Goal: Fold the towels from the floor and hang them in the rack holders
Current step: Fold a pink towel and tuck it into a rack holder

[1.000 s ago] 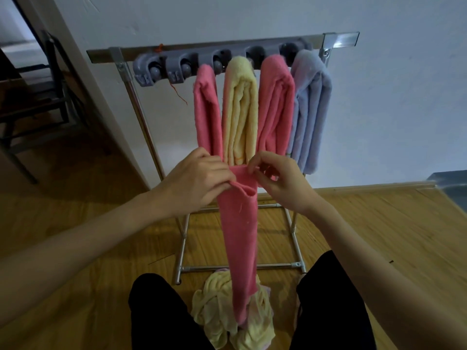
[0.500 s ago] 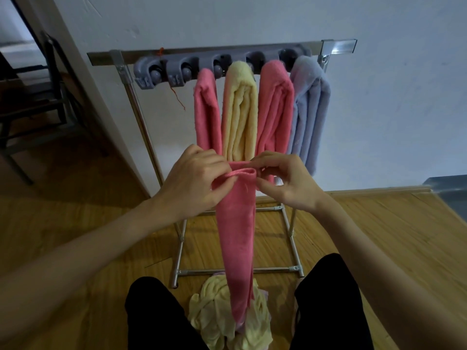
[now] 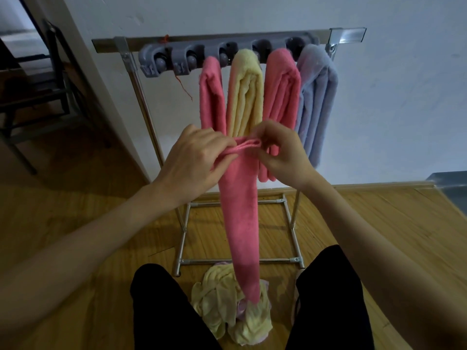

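Head view, nearest: a crumpled pile of yellow towels (image 3: 228,306) lies on the wooden floor (image 3: 75,261) between the person's knees. Above it a folded pink towel (image 3: 241,210) hangs lengthwise, its top edge pinched by the fingers of the left hand (image 3: 194,160) and right hand (image 3: 283,150). Beyond stands the rack (image 3: 227,50), whose holders carry four folded towels: pink, yellow, pink, lavender.
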### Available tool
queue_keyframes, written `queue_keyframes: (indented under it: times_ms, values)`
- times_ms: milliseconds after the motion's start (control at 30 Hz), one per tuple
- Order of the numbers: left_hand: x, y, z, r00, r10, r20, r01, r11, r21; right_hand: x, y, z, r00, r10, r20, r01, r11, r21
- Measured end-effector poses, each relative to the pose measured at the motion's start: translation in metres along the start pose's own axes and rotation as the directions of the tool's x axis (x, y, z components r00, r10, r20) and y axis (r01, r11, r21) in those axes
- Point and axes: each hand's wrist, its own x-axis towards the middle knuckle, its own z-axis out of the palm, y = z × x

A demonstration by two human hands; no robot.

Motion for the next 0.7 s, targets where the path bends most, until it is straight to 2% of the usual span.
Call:
queue_keyframes:
  times_ms: [133, 200, 267, 300, 367, 433, 500, 533, 567, 633, 667, 700]
  values:
    - [-0.017, -0.002, 0.012, 0.991, -0.084, -0.103, 0.078, 0.995, -0.064, 0.002, 0.001, 0.015, 0.993, 0.107, -0.055, -0.099, 0.986, 0.134]
    - [-0.035, -0.001, 0.028, 0.969, -0.180, -0.169, 0.164, 0.981, -0.106, 0.000, 0.005, 0.022, 0.981, 0.186, -0.053, -0.175, 0.971, 0.165]
    - [-0.060, -0.002, 0.047, 0.940, -0.305, -0.152, 0.269, 0.937, -0.221, -0.003, 0.008, 0.027, 0.959, 0.280, -0.051, -0.266, 0.945, 0.187]
    - [-0.073, -0.004, 0.058, 0.923, -0.377, -0.077, 0.338, 0.889, -0.309, -0.004, 0.009, 0.029, 0.946, 0.320, -0.041, -0.306, 0.930, 0.203]
    - [-0.098, -0.007, 0.079, 0.842, -0.505, 0.190, 0.530, 0.709, -0.465, -0.007, 0.008, 0.031, 0.923, 0.386, -0.003, -0.371, 0.890, 0.266]
    - [-0.117, -0.011, 0.101, 0.701, -0.549, 0.455, 0.706, 0.440, -0.556, -0.008, 0.005, 0.033, 0.899, 0.438, 0.031, -0.421, 0.840, 0.343]
    - [-0.129, -0.015, 0.121, 0.572, -0.554, 0.605, 0.775, 0.124, -0.619, -0.007, 0.002, 0.033, 0.880, 0.474, 0.041, -0.451, 0.803, 0.391]
    - [-0.132, -0.016, 0.129, 0.521, -0.544, 0.658, 0.786, 0.003, -0.619, -0.006, -0.001, 0.033, 0.871, 0.489, 0.040, -0.462, 0.790, 0.404]
    - [-0.136, -0.017, 0.137, 0.491, -0.523, 0.697, 0.802, -0.042, -0.596, -0.005, -0.004, 0.034, 0.861, 0.507, 0.036, -0.473, 0.774, 0.420]
    - [-0.141, -0.017, 0.151, 0.478, -0.469, 0.743, 0.861, 0.084, -0.501, -0.003, -0.010, 0.033, 0.840, 0.542, 0.022, -0.486, 0.735, 0.473]
    - [-0.144, -0.016, 0.158, 0.454, -0.449, 0.769, 0.884, 0.120, -0.452, -0.002, -0.013, 0.031, 0.833, 0.553, 0.003, -0.480, 0.719, 0.502]
    - [-0.146, -0.015, 0.165, 0.427, -0.430, 0.795, 0.899, 0.111, -0.423, -0.001, -0.016, 0.029, 0.828, 0.560, -0.027, -0.458, 0.703, 0.545]
